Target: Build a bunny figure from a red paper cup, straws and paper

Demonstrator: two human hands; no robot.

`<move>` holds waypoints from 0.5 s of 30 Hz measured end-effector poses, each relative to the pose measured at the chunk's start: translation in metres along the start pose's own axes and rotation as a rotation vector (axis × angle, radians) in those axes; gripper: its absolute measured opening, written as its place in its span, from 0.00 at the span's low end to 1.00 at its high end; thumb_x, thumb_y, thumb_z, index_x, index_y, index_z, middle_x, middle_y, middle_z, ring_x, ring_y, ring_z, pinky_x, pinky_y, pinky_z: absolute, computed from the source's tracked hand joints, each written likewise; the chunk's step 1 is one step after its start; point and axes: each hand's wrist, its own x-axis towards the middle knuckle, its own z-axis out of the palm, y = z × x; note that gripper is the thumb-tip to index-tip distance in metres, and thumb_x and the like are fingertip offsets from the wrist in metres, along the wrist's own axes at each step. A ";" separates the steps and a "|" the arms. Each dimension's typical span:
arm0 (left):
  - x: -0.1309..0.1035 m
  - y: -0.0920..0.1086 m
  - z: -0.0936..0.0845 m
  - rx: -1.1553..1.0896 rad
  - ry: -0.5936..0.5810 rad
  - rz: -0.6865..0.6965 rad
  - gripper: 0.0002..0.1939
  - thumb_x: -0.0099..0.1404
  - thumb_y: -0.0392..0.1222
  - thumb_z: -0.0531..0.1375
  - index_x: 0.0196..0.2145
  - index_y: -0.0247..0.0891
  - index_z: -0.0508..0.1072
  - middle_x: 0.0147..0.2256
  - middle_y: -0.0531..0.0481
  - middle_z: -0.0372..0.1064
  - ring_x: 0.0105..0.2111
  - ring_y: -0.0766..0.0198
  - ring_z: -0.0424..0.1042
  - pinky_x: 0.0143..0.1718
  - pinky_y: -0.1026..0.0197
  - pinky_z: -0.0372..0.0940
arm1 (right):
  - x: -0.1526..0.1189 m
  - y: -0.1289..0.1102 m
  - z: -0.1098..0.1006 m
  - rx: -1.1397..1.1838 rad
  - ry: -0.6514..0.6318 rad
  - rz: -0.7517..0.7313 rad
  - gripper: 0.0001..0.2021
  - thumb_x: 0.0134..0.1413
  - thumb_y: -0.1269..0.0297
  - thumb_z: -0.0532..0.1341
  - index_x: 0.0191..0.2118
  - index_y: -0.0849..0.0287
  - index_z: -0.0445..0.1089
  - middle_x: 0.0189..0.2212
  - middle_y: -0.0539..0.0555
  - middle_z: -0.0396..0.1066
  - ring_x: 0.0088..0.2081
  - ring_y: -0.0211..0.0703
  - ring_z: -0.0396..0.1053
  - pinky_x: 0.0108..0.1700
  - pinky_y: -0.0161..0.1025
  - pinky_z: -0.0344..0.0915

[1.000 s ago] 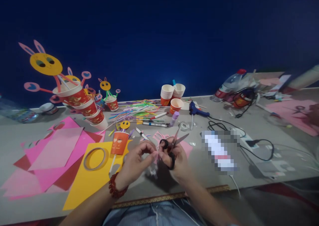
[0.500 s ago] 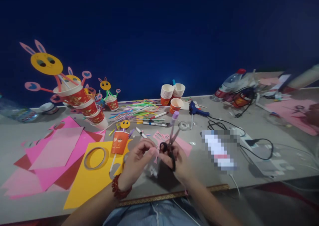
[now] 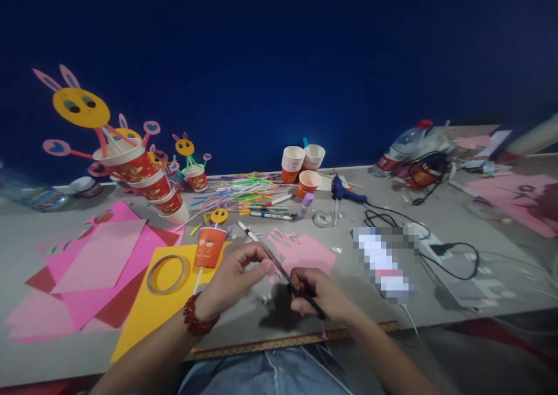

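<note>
My left hand (image 3: 242, 276), a red bead bracelet at its wrist, pinches a small pink paper piece (image 3: 273, 271) that its fingers partly cover. My right hand (image 3: 320, 293) grips the dark handles of a pair of scissors (image 3: 285, 274). The blades point up and left, close to my left fingertips; whether they touch the paper I cannot tell. Just beyond the hands lies a pink sheet (image 3: 314, 252) with cut-out holes. Small white scraps (image 3: 267, 298) rest on the table beneath the scissors.
Yellow card (image 3: 143, 302) under a tape ring (image 3: 150, 279) and pink sheets (image 3: 104, 255) lie left. An orange cup figure (image 3: 210, 247) stands near my left hand. Straws (image 3: 244, 189), a glue gun (image 3: 349, 196), cables and a bottle (image 3: 403, 145) lie beyond. Another person's hand (image 3: 548, 203) is far right.
My right hand has moved down and right, and the scissors have swung from pointing up to pointing left toward my left fingertips. My left hand has shifted slightly left, still pinching.
</note>
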 end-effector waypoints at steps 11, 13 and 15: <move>0.003 -0.001 -0.004 0.104 0.006 0.011 0.10 0.66 0.46 0.61 0.30 0.37 0.72 0.33 0.49 0.71 0.35 0.62 0.68 0.40 0.62 0.63 | 0.002 -0.005 0.000 -0.054 0.044 -0.029 0.28 0.35 0.46 0.74 0.22 0.56 0.55 0.18 0.41 0.53 0.21 0.31 0.49 0.22 0.30 0.45; 0.003 0.000 -0.004 0.108 -0.002 0.013 0.11 0.66 0.46 0.61 0.30 0.37 0.72 0.33 0.49 0.71 0.35 0.62 0.68 0.40 0.61 0.63 | 0.001 -0.004 0.000 -0.057 0.045 -0.027 0.28 0.34 0.46 0.74 0.22 0.56 0.54 0.18 0.41 0.52 0.21 0.31 0.49 0.22 0.30 0.45; 0.004 0.001 -0.005 0.115 -0.007 0.012 0.11 0.66 0.47 0.60 0.29 0.37 0.72 0.32 0.49 0.71 0.35 0.61 0.68 0.40 0.61 0.63 | 0.001 -0.004 0.000 -0.055 0.043 -0.021 0.29 0.35 0.46 0.74 0.22 0.55 0.54 0.17 0.40 0.51 0.20 0.31 0.49 0.22 0.30 0.45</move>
